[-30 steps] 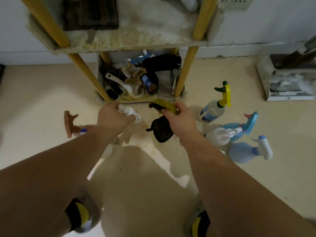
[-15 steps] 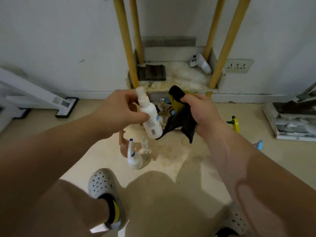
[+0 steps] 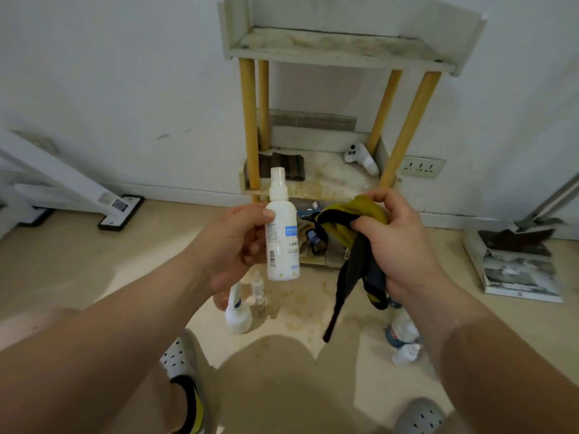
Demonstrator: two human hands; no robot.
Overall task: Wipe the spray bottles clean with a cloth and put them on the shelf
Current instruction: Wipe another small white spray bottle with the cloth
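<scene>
My left hand (image 3: pixel 233 242) grips a small white spray bottle (image 3: pixel 281 236) upright in front of me, thumb near its shoulder. Just right of it, my right hand (image 3: pixel 399 245) bunches a yellow and black cloth (image 3: pixel 352 242), whose dark tail hangs down. Cloth and bottle are apart. The shelf (image 3: pixel 341 51) with yellow posts stands against the wall behind; its top tier is bare. On the floor below stand a white spray bottle (image 3: pixel 236 311), a small clear bottle (image 3: pixel 258 292), and another bottle (image 3: pixel 401 330) partly hidden by my right arm.
The middle tier (image 3: pixel 326 180) holds a dark folded cloth (image 3: pixel 283 166) and a white trigger head (image 3: pixel 360 158). The bottom tier is crammed with clutter. A white floor appliance (image 3: pixel 78 195) lies at left, a stack of papers (image 3: pixel 517 267) at right. My feet are below.
I have stood up from the floor with the white bottle lifted upright in my left hand and the cloth raised beside it. The view rose, showing the shelf's top tier.
</scene>
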